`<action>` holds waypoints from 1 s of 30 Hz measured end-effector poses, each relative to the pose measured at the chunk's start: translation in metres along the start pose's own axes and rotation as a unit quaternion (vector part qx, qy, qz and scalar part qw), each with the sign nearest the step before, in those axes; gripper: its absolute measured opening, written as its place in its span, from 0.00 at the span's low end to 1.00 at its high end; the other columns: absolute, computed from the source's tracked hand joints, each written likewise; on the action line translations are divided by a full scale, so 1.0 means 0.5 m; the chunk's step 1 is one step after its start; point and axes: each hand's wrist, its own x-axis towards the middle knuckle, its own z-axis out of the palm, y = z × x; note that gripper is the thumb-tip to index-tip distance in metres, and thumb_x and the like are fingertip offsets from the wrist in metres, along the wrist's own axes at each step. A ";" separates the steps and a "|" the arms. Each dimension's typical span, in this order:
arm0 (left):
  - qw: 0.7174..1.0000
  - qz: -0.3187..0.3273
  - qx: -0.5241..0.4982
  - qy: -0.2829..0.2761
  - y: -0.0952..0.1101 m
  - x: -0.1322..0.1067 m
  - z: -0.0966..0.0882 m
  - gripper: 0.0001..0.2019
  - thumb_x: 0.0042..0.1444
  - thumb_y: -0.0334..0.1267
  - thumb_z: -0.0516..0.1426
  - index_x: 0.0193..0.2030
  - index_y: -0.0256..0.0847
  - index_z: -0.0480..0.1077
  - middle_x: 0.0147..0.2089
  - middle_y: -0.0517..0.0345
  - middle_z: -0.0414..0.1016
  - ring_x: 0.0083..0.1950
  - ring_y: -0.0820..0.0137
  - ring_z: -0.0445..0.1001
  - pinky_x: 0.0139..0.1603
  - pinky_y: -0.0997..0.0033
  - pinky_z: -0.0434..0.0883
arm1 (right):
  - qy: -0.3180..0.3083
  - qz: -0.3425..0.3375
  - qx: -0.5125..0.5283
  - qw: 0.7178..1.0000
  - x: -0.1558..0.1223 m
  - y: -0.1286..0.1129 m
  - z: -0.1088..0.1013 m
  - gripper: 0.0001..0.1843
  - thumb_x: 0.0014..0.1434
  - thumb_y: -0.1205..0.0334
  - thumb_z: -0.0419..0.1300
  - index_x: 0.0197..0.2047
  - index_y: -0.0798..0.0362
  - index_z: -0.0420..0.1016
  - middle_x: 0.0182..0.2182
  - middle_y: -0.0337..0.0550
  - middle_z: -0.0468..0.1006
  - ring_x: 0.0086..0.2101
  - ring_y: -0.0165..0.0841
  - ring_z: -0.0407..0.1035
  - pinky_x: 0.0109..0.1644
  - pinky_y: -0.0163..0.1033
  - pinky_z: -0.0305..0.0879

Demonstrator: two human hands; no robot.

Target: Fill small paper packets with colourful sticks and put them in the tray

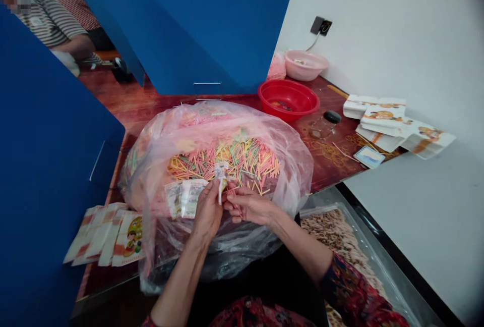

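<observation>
My left hand [208, 207] is closed on a small printed packet [221, 170], which stands up between the fingers. Close beside it, my right hand [247, 204] pinches a few thin pink sticks [235, 203] at the packet's side; whether their ends are inside it, I cannot tell. Both hands are over the near side of a large clear plastic bag [291, 165], spread open on the table. Many coloured sticks [227, 158], pink, yellow and green, lie heaped in the bag. White printed packets [192, 198] lie left of my left hand.
Stacks of printed packets lie at the left [108, 233] and right [389, 120]. A red basin [289, 100], pink basin [305, 66] and lidded jar [325, 124] stand behind right. Blue panels [212, 24] enclose the table. A lined container [340, 236] sits lower right. Another person's striped sleeve [56, 14] shows far left.
</observation>
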 end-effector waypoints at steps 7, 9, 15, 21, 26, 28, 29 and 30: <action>0.999 0.004 -0.012 0.036 -0.001 0.011 -0.012 0.20 0.45 0.51 0.71 0.35 0.37 0.76 0.29 0.60 0.79 0.25 0.76 0.72 0.24 0.78 0.68 | -0.030 0.034 0.051 0.998 0.012 0.018 -0.018 0.34 0.56 0.27 0.63 0.42 0.53 0.72 0.29 0.35 0.69 0.22 0.23 0.58 0.24 0.31 0.56; 0.999 0.005 -0.003 0.049 -0.002 0.010 -0.007 0.19 0.45 0.51 0.71 0.34 0.37 0.76 0.29 0.60 0.79 0.25 0.76 0.72 0.25 0.78 0.68 | -0.027 0.042 0.049 0.998 0.015 0.024 -0.016 0.34 0.57 0.27 0.62 0.41 0.54 0.71 0.28 0.35 0.69 0.22 0.23 0.57 0.25 0.31 0.56; 0.998 0.010 0.024 0.057 -0.005 -0.002 0.008 0.20 0.44 0.52 0.70 0.32 0.37 0.75 0.27 0.61 0.78 0.23 0.77 0.70 0.23 0.79 0.65 | 0.002 0.024 0.020 1.000 0.010 0.032 0.008 0.27 0.53 0.41 0.73 0.36 0.55 0.70 0.23 0.29 0.64 0.20 0.21 0.52 0.24 0.30 0.54; 0.999 -0.001 0.024 0.032 -0.004 -0.005 0.004 0.19 0.45 0.51 0.71 0.34 0.39 0.75 0.29 0.59 0.80 0.29 0.70 0.78 0.27 0.74 0.70 | 0.026 0.014 0.006 1.000 0.003 0.034 0.020 0.23 0.50 0.51 0.76 0.33 0.53 0.66 0.20 0.28 0.63 0.18 0.21 0.52 0.23 0.31 0.52; 0.997 0.014 0.076 0.003 -0.012 -0.014 -0.007 0.21 0.52 0.56 0.67 0.38 0.39 0.76 0.36 0.56 0.82 0.29 0.70 0.78 0.25 0.76 0.69 | 0.052 0.015 0.000 0.999 0.008 0.053 0.031 0.23 0.51 0.51 0.74 0.34 0.50 0.62 0.21 0.28 0.64 0.19 0.24 0.56 0.24 0.33 0.55; 0.993 -0.013 0.113 -0.027 -0.017 -0.021 -0.010 0.21 0.53 0.56 0.66 0.42 0.40 0.77 0.35 0.56 0.82 0.28 0.71 0.77 0.25 0.75 0.69 | 0.075 0.000 -0.024 0.997 0.010 0.061 0.036 0.23 0.52 0.51 0.72 0.33 0.50 0.61 0.20 0.27 0.62 0.19 0.23 0.54 0.24 0.33 0.53; 0.991 -0.029 0.121 -0.041 -0.018 -0.023 -0.012 0.21 0.54 0.56 0.66 0.43 0.40 0.77 0.34 0.57 0.82 0.28 0.71 0.76 0.26 0.75 0.70 | 0.082 -0.004 -0.042 0.996 0.010 0.064 0.037 0.23 0.52 0.51 0.72 0.32 0.49 0.60 0.20 0.27 0.60 0.19 0.22 0.51 0.23 0.32 0.51; 0.992 -0.036 0.116 -0.045 -0.018 -0.024 -0.013 0.21 0.53 0.55 0.67 0.43 0.40 0.77 0.34 0.57 0.81 0.28 0.71 0.77 0.27 0.74 0.71 | 0.086 -0.003 -0.061 0.994 0.008 0.065 0.036 0.23 0.53 0.51 0.71 0.31 0.49 0.59 0.19 0.26 0.58 0.18 0.22 0.49 0.23 0.32 0.49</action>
